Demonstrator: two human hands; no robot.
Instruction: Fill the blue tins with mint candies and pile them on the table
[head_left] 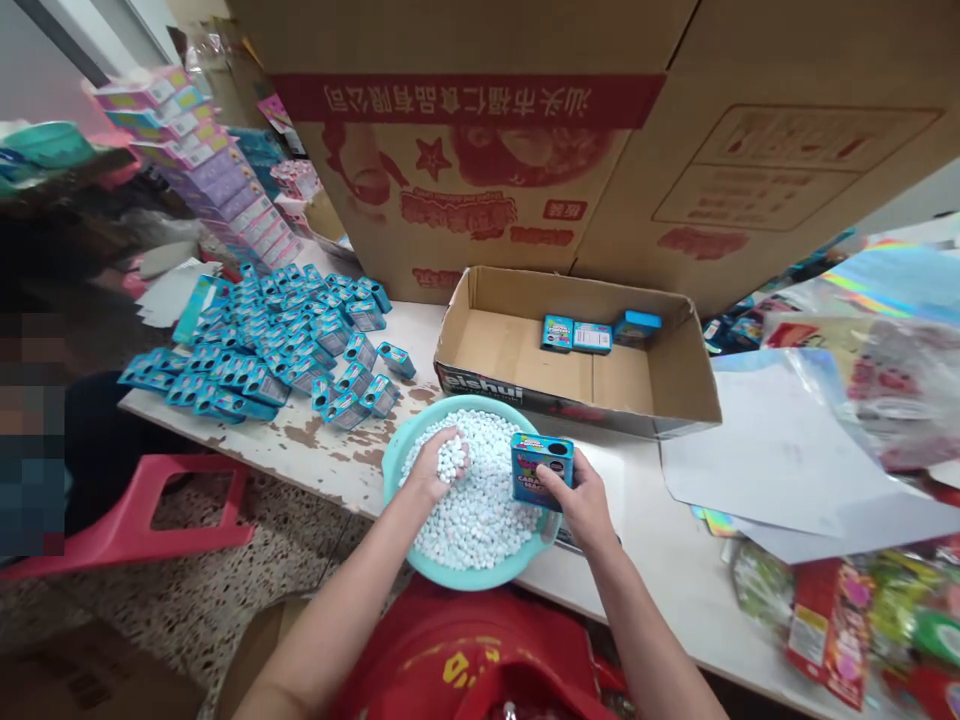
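A turquoise basin [395, 470] full of small white candies [480, 520] sits at the table's front edge. My left hand [435, 468] is cupped over the candies at the basin's left side, with a small heap of them in its palm. At the basin's right side my right hand [574, 490] grips a small blue box [532, 478] upright, thumb on its printed front; a dark round hole shows on its top. Behind the basin, an open cardboard tray [517, 350] holds three blue boxes [592, 337] near its back wall.
Many small blue boxes [255, 345] crowd the table's left part. Stacked pink and purple boxes [217, 180] stand behind them. A large carton [480, 150] rises behind the tray. White sheets [757, 450] and candy bags lie right. A red stool [142, 510] and a seated person are at left.
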